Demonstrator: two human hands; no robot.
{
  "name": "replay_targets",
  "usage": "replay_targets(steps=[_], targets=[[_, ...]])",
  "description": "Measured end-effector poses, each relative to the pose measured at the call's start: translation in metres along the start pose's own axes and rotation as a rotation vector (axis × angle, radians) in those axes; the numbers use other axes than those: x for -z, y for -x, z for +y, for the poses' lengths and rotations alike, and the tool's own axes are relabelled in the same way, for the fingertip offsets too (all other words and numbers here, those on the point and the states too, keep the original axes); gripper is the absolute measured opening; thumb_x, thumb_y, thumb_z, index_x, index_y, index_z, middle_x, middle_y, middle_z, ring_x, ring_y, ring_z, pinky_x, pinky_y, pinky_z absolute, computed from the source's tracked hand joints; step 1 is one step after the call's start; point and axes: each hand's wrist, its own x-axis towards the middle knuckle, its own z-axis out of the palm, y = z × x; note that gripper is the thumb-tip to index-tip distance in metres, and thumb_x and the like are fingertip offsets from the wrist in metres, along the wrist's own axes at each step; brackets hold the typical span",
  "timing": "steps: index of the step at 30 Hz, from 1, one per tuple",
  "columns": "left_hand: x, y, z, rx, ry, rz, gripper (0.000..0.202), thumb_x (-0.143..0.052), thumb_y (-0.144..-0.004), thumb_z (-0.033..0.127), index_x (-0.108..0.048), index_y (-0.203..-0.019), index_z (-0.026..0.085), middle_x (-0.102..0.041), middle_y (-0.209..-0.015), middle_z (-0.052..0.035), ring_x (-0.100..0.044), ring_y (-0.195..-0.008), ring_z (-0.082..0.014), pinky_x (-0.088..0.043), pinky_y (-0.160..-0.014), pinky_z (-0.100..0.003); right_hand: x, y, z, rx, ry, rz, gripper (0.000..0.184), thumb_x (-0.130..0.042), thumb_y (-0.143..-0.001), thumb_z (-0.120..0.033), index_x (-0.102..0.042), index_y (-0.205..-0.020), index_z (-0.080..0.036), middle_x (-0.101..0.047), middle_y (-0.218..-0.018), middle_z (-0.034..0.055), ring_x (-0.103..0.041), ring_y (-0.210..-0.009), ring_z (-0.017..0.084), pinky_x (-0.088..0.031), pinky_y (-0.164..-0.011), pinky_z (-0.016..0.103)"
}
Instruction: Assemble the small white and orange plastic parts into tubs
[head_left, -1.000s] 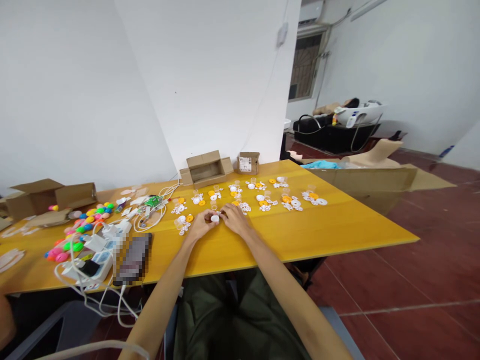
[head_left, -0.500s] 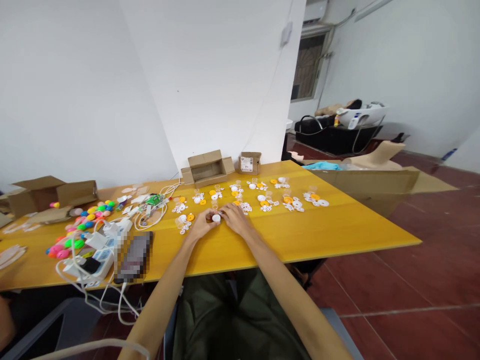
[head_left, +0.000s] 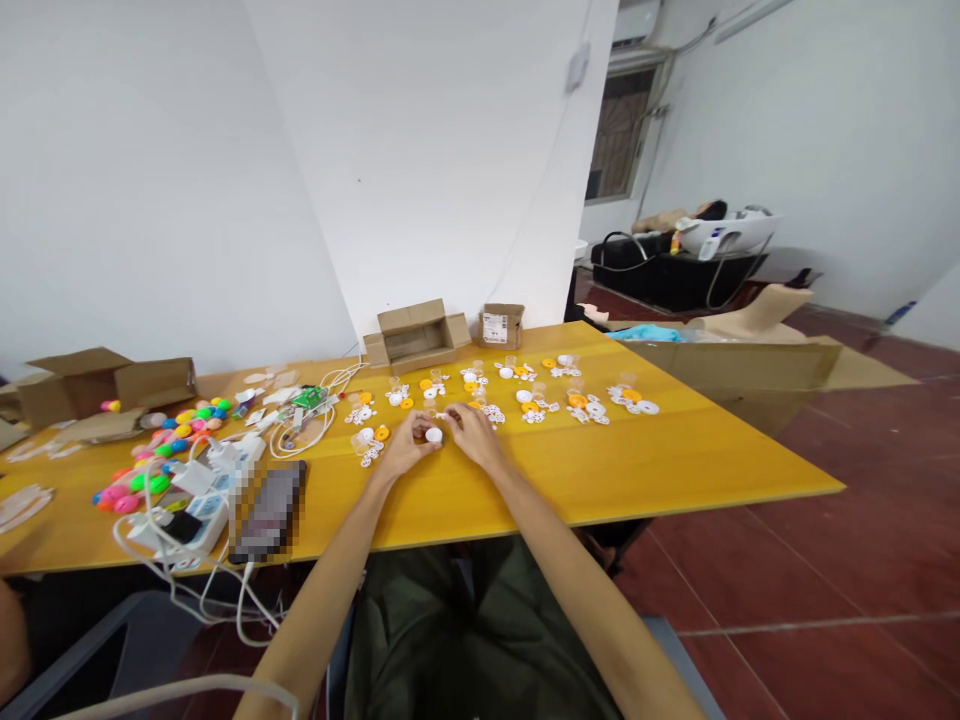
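My left hand (head_left: 403,447) and my right hand (head_left: 470,434) meet over the yellow table (head_left: 637,465), a little in from its front edge. Between their fingertips sits a small round white plastic piece (head_left: 433,435). The left fingers pinch its side. My right fingers are curled and pinch a tiny white part (head_left: 448,415) just above it, too small to name. Rows of small white gear-like pieces, orange discs and clear little cups (head_left: 525,395) lie on the table just beyond my hands.
Two open cardboard boxes (head_left: 415,335) stand at the table's back edge, more boxes (head_left: 97,385) at the far left. Colourful plastic balls (head_left: 161,450), white cables, a power strip (head_left: 187,515) and a phone (head_left: 266,510) crowd the left side. A large cardboard sheet (head_left: 750,365) lies to the right.
The hands have stayed together on the white piece, with the right fingers shifting slightly up. The view has drifted a little.
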Motion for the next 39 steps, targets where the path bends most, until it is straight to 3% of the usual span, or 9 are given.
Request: replay_targets(steps=[9, 17, 27, 39], targets=[[-0.0008, -0.001, -0.0014, -0.028, 0.019, -0.017, 0.041, -0.082, -0.065, 0.024, -0.06, -0.099, 0.021, -0.073, -0.095, -0.0027, -0.068, -0.09, -0.0183, -0.05, -0.082, -0.03, 0.0006, -0.0008, 0.0021, 0.05, -0.168, 0.069, 0.018, -0.052, -0.09, -0.017, -0.069, -0.09, -0.022, -0.073, -0.091, 0.004, -0.066, -0.085, 0.019, -0.05, -0.08, 0.029], [-0.0014, -0.0028, -0.0038, -0.039, 0.014, -0.033, 0.041, -0.082, -0.065, 0.021, -0.063, -0.102, 0.02, -0.073, -0.096, -0.002, -0.068, -0.09, -0.018, -0.05, -0.083, -0.029, -0.002, -0.0014, 0.0047, 0.182, -0.318, 0.109, 0.018, -0.053, -0.092, -0.023, -0.07, -0.088, -0.023, -0.073, -0.089, 0.0032, -0.065, -0.082, 0.018, -0.05, -0.076, 0.028], [-0.0022, -0.0008, 0.0011, -0.045, 0.011, -0.047, 0.037, -0.08, -0.068, 0.023, -0.064, -0.101, 0.02, -0.072, -0.091, -0.0012, -0.067, -0.087, -0.0173, -0.05, -0.082, -0.03, -0.0023, 0.0037, 0.004, 0.297, -0.263, 0.043, 0.02, -0.056, -0.095, -0.021, -0.074, -0.091, -0.025, -0.073, -0.093, 0.0036, -0.065, -0.088, 0.017, -0.05, -0.079, 0.027], [-0.0011, -0.0011, -0.0016, -0.053, 0.013, -0.054, 0.037, -0.081, -0.069, 0.027, -0.064, -0.101, 0.02, -0.072, -0.088, -0.0006, -0.067, -0.084, -0.017, -0.052, -0.082, -0.031, -0.0017, 0.004, 0.0055, 0.329, -0.146, -0.009, 0.017, -0.06, -0.094, -0.022, -0.076, -0.091, -0.026, -0.067, -0.082, 0.0028, -0.062, -0.079, 0.017, -0.045, -0.07, 0.026]])
